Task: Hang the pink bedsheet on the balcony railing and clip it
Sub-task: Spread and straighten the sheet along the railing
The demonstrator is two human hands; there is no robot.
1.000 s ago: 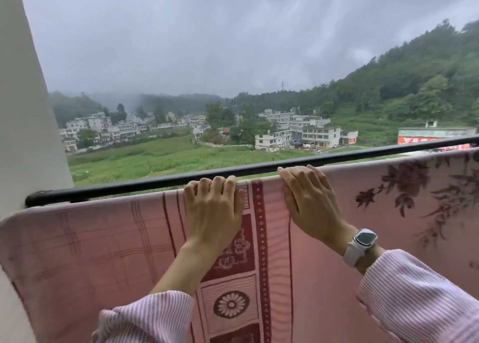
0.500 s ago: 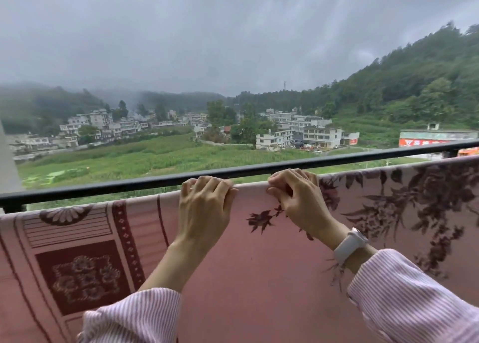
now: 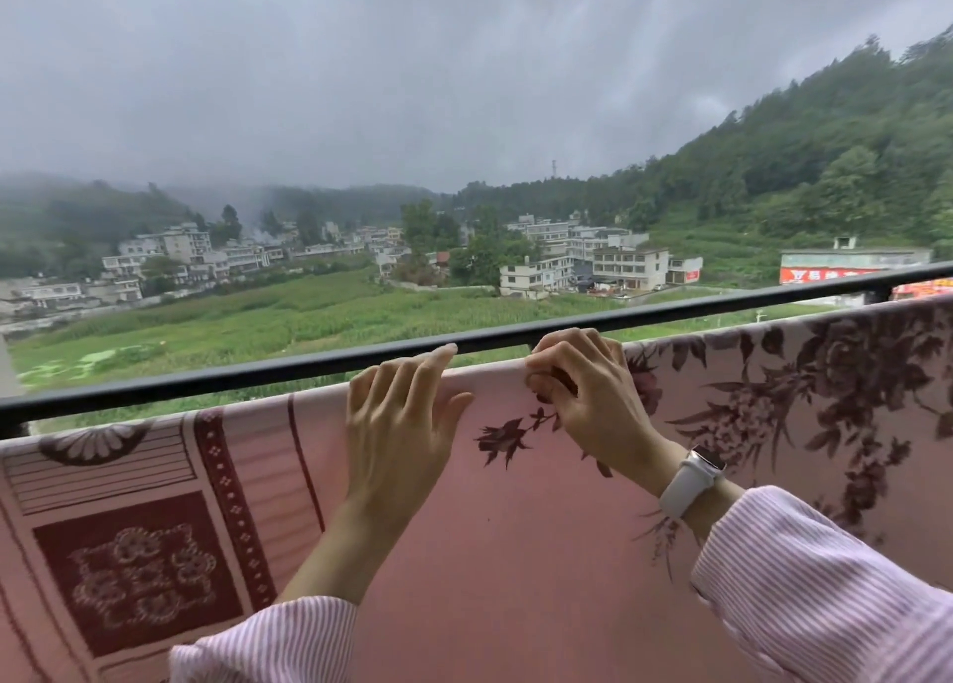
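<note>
The pink bedsheet (image 3: pixel 515 527), with dark red flower and square patterns, hangs spread across the lower half of the view, its top edge folded over a support just inside the black balcony railing (image 3: pixel 206 380). My left hand (image 3: pixel 397 424) rests flat against the sheet near its top edge, fingers loose and slightly spread, fingertips at the fold. My right hand (image 3: pixel 582 399), with a white watch on the wrist, pinches the sheet's top edge between thumb and curled fingers. No clip is in view.
Beyond the railing lie green fields, white buildings, a wooded hillside on the right and a grey sky. A strip of pale wall (image 3: pixel 7 368) shows at the far left edge. Pink striped sleeves cover both forearms.
The view and both hands have shifted right along the sheet; the wall on the left has almost left the frame. My left hand has loosened from gripping the edge to lying on it.
</note>
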